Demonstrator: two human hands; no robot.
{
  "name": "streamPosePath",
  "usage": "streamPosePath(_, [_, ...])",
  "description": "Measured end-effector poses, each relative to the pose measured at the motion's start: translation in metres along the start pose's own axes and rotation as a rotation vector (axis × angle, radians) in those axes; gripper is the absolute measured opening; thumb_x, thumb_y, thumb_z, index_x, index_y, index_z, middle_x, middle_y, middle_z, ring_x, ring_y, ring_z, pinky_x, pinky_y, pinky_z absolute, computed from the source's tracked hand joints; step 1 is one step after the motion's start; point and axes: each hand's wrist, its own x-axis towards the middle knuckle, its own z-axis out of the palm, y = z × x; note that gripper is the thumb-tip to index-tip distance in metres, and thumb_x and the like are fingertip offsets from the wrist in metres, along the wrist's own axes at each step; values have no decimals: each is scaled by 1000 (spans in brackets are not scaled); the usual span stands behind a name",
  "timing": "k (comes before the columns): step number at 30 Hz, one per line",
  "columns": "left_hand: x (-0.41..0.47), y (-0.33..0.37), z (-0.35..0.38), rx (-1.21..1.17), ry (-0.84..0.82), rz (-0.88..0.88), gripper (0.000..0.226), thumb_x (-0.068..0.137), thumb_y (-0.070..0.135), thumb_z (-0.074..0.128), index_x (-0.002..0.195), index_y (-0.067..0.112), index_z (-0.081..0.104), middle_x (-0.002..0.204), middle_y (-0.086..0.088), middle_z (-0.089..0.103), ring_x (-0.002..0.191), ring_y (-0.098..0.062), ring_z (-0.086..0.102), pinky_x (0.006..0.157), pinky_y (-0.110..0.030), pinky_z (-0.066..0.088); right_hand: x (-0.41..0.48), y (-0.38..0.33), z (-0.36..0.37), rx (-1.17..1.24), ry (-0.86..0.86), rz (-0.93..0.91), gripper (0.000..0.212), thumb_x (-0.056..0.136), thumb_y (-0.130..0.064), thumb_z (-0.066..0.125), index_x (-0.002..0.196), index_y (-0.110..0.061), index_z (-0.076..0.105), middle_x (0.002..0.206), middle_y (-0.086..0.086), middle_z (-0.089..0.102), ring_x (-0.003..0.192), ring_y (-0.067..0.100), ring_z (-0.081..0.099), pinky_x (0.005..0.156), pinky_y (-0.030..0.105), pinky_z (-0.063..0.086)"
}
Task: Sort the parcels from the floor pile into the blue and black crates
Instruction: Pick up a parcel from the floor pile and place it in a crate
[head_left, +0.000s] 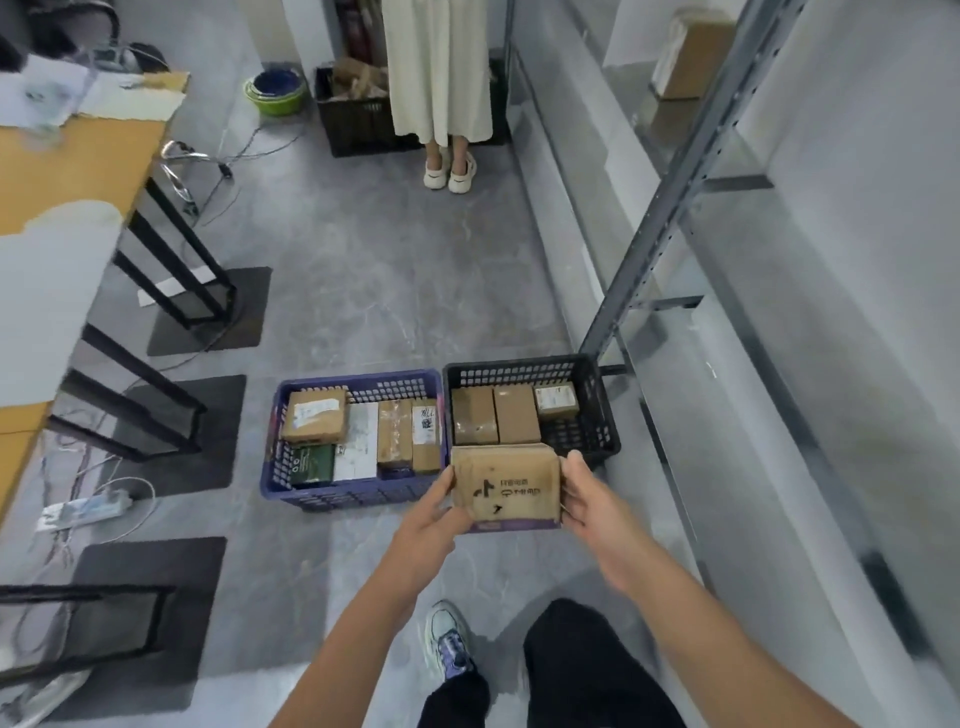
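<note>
Grey floor (389, 291) fills most of the view, motion-blurred at the edges. Metal shelving rack (675, 208) runs up the right, top cut off. Wooden surface (62, 166) at left, partly out of frame, papers on it smeared. Second person (441, 67) at the back, seen only from skirt to sandals, blocks part of a far dark crate (358, 124). Blue crate (358, 493) and black crate (597, 415) sit on the floor side by side, touching. The blue one holds about six packed parcels, labels unreadable. The black one shows three brown boxes along its far side.

Held parcel (506, 486), brown card with dark print, sits over the near left corner of the black crate and hides that rim. Cannot tell if it touches the crate. Left hand (431, 525) grips its left edge and right hand (592, 499) grips its right edge. Both thumbs are on top, fingers clamped underneath and mostly hidden. Power strip (85, 509) lies on the floor at left, blurry.
</note>
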Motion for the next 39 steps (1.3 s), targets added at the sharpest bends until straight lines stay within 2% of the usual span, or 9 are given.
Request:
streamPosePath(4, [43, 19, 13, 38, -63, -33, 63, 99, 28, 64, 152, 45, 37, 140, 15, 57, 119, -3, 56, 111, -43, 43, 31, -9, -23, 50, 51, 30, 45, 106, -59, 35, 140, -36, 55, 131, -12, 68, 124, 4, 61, 112, 28, 43])
streamPosePath(13, [169, 43, 78, 79, -79, -150, 57, 103, 25, 58, 152, 43, 35, 115, 36, 53, 109, 6, 53, 112, -38, 39, 135, -25, -102, 67, 127, 149, 39, 112, -49, 30, 134, -36, 60, 117, -13, 77, 108, 2, 71, 96, 30, 52])
streamPosePath(17, [235, 37, 117, 75, -53, -187, 44, 104, 26, 59, 137, 53, 45, 131, 22, 57, 106, 10, 57, 92, -20, 45, 192, -31, -138, 57, 105, 200, 38, 114, -40, 28, 125, -33, 63, 111, -11, 78, 103, 1, 72, 76, 17, 56])
streamPosePath(20, [278, 30, 134, 71, -40, -212, 37, 102, 31, 62, 121, 60, 51, 135, 14, 49, 106, 12, 56, 81, -11, 45, 237, -29, -155, 10, 83, 249, 39, 114, -43, 28, 130, -30, 61, 113, -8, 77, 109, 5, 71, 80, 19, 54])
streamPosePath(24, [336, 8, 129, 113, 23, -273, 38, 96, 40, 66, 125, 61, 52, 140, 6, 46, 126, -10, 53, 110, -37, 43, 310, -17, -158, -26, 41, 294, 40, 113, -46, 33, 132, -27, 63, 121, -4, 75, 114, 6, 69, 96, 26, 49])
streamPosePath(28, [403, -25, 105, 123, 84, -348, 37, 100, 20, 60, 132, 38, 51, 121, 13, 61, 113, -1, 58, 92, -14, 50, 392, 12, -135, -82, 1, 325, 36, 110, -49, 38, 120, -28, 66, 119, 1, 75, 118, 16, 67, 108, 41, 48])
streamPosePath(33, [513, -117, 73, 297, 96, -486, 74, 64, 59, 52, 134, 36, 49, 128, 1, 64, 122, -28, 58, 108, -52, 45, 493, 67, -103, -151, -19, 403, 27, 111, -41, 40, 104, -30, 64, 111, 1, 73, 116, 21, 66, 113, 49, 45])
streamPosePath(36, [561, -144, 63, 366, 88, -602, 98, 54, 64, 46, 145, 28, 43, 138, -6, 57, 129, -35, 49, 111, -54, 39, 544, 104, -89, -193, -27, 470, 22, 110, -26, 45, 93, -24, 60, 102, 3, 70, 123, 36, 62, 114, 55, 42])
streamPosePath(39, [600, -169, 56, 385, 82, -645, 91, 63, 60, 47, 146, 24, 44, 141, -8, 54, 131, -36, 47, 113, -53, 36, 584, 138, -77, -210, -37, 515, 14, 103, -22, 52, 93, -21, 62, 117, 22, 70, 125, 45, 59, 114, 59, 43])
